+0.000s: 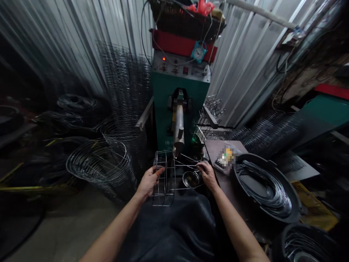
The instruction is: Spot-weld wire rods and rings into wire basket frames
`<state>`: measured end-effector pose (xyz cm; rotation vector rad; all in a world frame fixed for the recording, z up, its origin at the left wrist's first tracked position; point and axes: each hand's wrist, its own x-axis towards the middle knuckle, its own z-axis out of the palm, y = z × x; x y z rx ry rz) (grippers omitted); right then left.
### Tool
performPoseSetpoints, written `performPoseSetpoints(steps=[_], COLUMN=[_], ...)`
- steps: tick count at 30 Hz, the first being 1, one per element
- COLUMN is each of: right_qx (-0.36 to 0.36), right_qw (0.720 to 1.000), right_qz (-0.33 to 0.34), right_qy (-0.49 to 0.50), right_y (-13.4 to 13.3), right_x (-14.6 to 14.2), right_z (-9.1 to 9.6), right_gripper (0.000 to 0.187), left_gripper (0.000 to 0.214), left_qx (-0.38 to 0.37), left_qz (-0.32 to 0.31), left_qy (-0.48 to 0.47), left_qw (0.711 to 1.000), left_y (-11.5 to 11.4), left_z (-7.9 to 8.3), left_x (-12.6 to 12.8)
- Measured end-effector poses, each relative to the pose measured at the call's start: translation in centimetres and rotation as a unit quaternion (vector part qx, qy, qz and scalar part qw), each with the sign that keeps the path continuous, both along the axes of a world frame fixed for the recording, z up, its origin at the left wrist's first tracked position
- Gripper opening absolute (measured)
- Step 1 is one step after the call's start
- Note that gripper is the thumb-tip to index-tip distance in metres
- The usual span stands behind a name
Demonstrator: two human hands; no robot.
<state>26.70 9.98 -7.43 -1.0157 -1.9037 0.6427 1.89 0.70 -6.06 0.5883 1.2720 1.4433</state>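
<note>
A wire cage frame lies across my lap, under the metal arm of a green welding machine. My left hand is closed round the frame's left side, thumb over a wire. My right hand grips the frame's right end, fingers curled on a wire ring. A small metal bowl sits just below the frame, beside my right hand.
Stacks of round wire cages stand at the left. A black tub of wire rings sits at the right, a second tub nearer. Finished wire pieces pile behind a small table. Corrugated metal walls stand behind.
</note>
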Motion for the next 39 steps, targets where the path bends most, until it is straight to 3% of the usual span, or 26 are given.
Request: performPoseSetpoints(steps=[8,23,39], right_qx=[0.015,0.011,0.028], right_qw=[1.0,0.999,0.999], right_qz=[0.005,-0.002,-0.012], right_qy=[0.022,0.035,0.018], right_y=[1.8,3.4,4.3], right_x=[-0.5,-0.7,-1.1], right_z=[-1.2,-2.1,-2.3], right_gripper=[0.015,0.014,0.016], left_gripper=[0.048,0.05,0.038], left_qx=[-0.027,-0.042,-0.062], left_qz=[0.01,0.001,-0.01], left_qy=[-0.009,-0.005,0.0], left_qw=[1.0,0.999,0.998], left_y=[1.3,2.7,3.7], left_z=[-0.2,0.3,0.8], left_x=[-0.1,-0.2,-0.6])
